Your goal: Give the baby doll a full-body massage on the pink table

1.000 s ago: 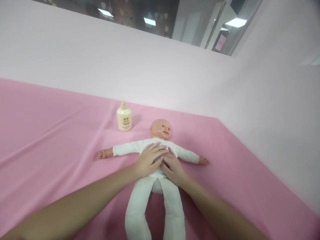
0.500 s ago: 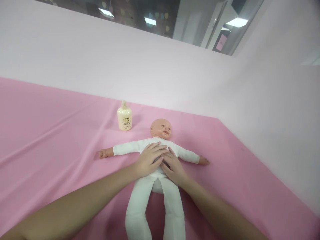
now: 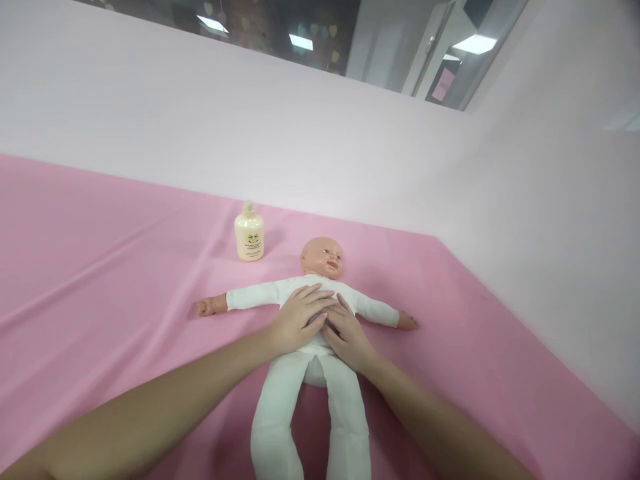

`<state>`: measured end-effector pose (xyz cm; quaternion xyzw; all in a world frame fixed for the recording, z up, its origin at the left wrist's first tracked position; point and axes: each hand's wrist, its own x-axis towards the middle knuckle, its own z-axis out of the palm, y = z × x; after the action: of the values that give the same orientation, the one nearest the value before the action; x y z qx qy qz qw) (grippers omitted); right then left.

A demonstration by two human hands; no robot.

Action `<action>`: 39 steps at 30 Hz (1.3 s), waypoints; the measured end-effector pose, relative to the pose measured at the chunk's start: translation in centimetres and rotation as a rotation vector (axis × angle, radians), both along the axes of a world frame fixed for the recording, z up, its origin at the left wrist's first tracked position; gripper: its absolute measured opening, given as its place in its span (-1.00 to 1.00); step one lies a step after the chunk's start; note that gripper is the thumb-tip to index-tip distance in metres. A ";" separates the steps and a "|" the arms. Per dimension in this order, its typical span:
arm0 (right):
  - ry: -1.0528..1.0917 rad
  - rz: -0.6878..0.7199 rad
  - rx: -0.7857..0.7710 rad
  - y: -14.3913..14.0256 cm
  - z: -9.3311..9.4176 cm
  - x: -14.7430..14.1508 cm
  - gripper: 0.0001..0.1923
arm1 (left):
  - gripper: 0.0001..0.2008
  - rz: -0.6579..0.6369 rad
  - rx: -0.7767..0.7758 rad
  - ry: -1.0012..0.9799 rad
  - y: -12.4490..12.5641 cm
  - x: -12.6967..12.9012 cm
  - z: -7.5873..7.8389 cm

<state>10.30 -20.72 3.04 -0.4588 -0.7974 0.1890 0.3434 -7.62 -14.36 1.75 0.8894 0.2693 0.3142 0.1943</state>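
Observation:
A baby doll (image 3: 315, 370) with a white cloth body lies on its back, arms stretched out to both sides. Its bald head (image 3: 320, 256) points away from me and is turned a little to the right. My left hand (image 3: 299, 320) lies flat on the doll's chest and belly, fingers stretched out. Beside it, my right hand (image 3: 349, 335) rests on the same part of the torso, also with extended fingers. The fingertips of both hands meet or overlap at the middle. Neither hand grips anything. The doll's feet fall outside the picture.
A cream pump bottle (image 3: 249, 235) with a dark printed label stands upright left of the doll's head. Under everything spreads a pink cloth (image 3: 110, 253) with some creases. A white wall (image 3: 320, 147) rises behind and to the right, with a window (image 3: 300, 33) above.

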 end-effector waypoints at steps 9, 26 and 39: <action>0.004 0.003 0.007 0.0 0.0 0.0 -0.67 | -0.55 -0.004 0.000 0.015 0.0 0.0 0.2; -0.006 0.002 0.000 0.0 -0.1 0.1 -0.68 | -0.55 -0.002 -0.004 -0.003 0.0 0.0 0.0; -0.008 0.006 0.001 0.1 -0.2 0.1 -0.71 | -0.55 -0.015 0.000 0.000 0.1 0.0 0.1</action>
<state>10.39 -20.60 2.87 -0.4569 -0.8002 0.1882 0.3399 -7.64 -14.30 1.86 0.8914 0.2627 0.3125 0.1968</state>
